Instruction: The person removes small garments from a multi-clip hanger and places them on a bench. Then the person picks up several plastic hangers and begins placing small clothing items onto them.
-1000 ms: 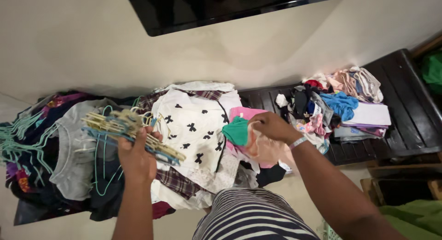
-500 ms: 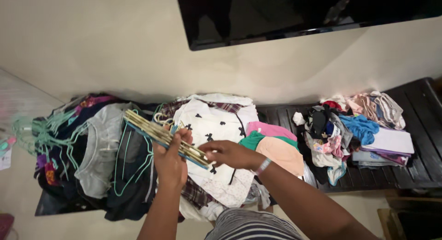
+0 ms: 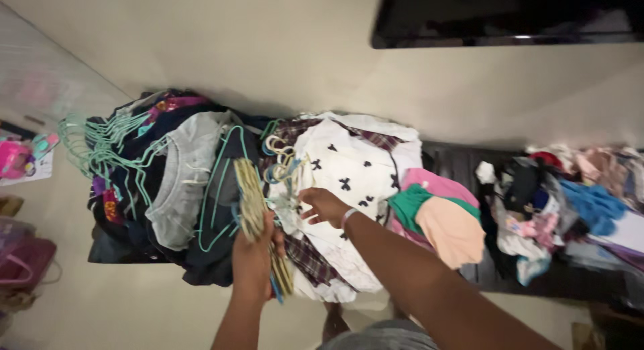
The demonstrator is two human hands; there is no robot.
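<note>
My left hand (image 3: 253,256) grips a thick bundle of pale yellow and blue wire hangers (image 3: 253,201), held nearly upright over a heap of clothes. My right hand (image 3: 323,206) hovers with fingers spread just right of the bundle, over a white shirt with black bows (image 3: 349,165) and next to loose hanger hooks (image 3: 280,155). A grey top on a mint hanger (image 3: 182,175) lies to the left of the bundle. Folded pink, green and peach garments (image 3: 439,212) sit to the right of my right arm.
A dark slatted bench (image 3: 463,163) carries the heaps. Mint hangers (image 3: 100,145) stick out at far left. A mixed pile of small clothes (image 3: 563,202) lies at right. A dark screen (image 3: 503,18) hangs on the wall. Pink items (image 3: 17,159) lie on the floor at left.
The view has swung left. My left hand has turned the hanger bundle from slanted to nearly upright. My right hand left the peach garment and came over beside the bundle, fingers apart.
</note>
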